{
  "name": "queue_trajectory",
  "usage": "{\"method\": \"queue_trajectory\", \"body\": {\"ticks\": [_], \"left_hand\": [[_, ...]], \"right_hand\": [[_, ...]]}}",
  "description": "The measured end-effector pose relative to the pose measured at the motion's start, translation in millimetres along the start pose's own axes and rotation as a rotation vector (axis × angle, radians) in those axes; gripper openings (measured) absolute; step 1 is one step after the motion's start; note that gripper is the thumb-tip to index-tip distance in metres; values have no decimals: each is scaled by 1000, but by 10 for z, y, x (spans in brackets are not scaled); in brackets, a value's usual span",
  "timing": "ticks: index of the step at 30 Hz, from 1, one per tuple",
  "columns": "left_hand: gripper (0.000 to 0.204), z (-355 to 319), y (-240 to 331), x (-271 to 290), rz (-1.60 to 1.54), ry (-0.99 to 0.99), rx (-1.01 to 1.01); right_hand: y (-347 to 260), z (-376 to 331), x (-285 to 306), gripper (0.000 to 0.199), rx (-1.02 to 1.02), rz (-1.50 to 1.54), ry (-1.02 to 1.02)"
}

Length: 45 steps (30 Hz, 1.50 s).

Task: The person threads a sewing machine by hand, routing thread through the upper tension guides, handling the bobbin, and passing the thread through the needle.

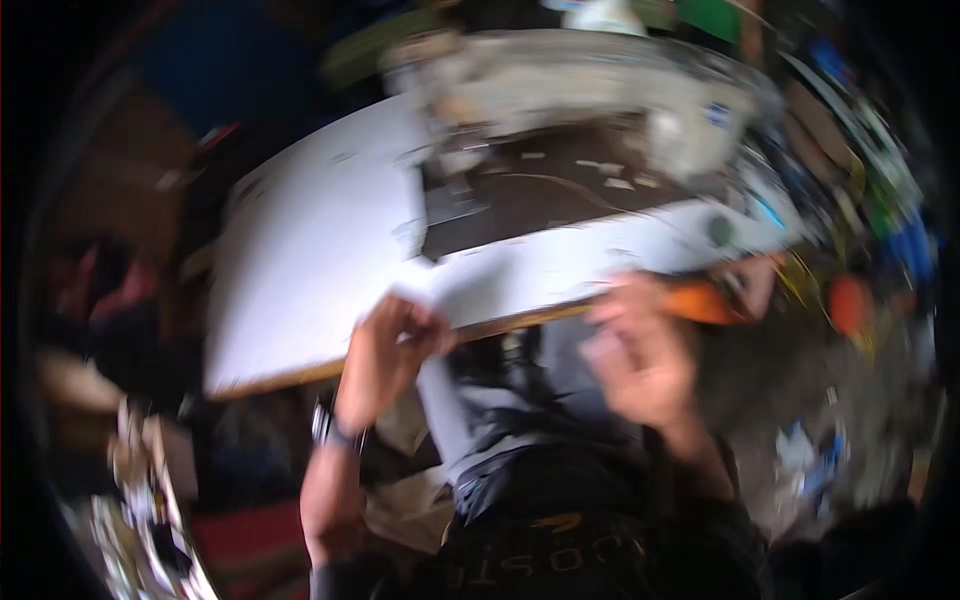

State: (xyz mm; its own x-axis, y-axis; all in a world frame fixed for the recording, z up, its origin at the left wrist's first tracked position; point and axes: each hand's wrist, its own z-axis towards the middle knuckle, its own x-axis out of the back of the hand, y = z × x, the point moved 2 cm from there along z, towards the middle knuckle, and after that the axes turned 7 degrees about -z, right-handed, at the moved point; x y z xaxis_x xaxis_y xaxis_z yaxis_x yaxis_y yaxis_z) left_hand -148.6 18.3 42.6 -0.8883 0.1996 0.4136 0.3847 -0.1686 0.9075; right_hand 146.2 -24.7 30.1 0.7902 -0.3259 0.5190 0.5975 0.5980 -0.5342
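Observation:
My left hand (390, 345) is over the front edge of a white table (310, 240), with a dark band or watch at its wrist. Its fingers curl in toward the thumb, and blur hides whatever may lie between them. Further right, my right hand (645, 360) hovers by the same edge, its fingers bent but smeared by motion. Behind both hands stands a pale sewing machine (590, 85), its needle end to the left. A dark panel (530, 200) beneath the machine's arm carries small pale scraps and a thin strand. Neither hand touches the machine.
An orange object (705, 302) is under the table's right part. Tangled cords and coloured clutter (880, 200) fill the right side. Blue and white scraps (810, 455) lie on the floor. A narrow, cluttered shelf-like thing (150, 500) stands at the lower left.

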Motion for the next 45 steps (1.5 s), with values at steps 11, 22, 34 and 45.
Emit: {"method": "queue_trajectory", "body": {"ticks": [11, 22, 34, 45], "left_hand": [[17, -845, -718, -898, -482, -211, 242], [24, -764, -1267, -1220, -687, -84, 320], [24, -748, -1239, -1410, -732, 155, 221], [29, -1032, -1274, -1395, -1066, 75, 350]], "right_hand": [[104, -875, -684, 22, -176, 514, -723], [594, -999, -758, 16, -372, -9, -539], [168, -995, -1087, 26, -30, -62, -548], [-57, -692, -1092, 32, -21, 160, -321]]}}
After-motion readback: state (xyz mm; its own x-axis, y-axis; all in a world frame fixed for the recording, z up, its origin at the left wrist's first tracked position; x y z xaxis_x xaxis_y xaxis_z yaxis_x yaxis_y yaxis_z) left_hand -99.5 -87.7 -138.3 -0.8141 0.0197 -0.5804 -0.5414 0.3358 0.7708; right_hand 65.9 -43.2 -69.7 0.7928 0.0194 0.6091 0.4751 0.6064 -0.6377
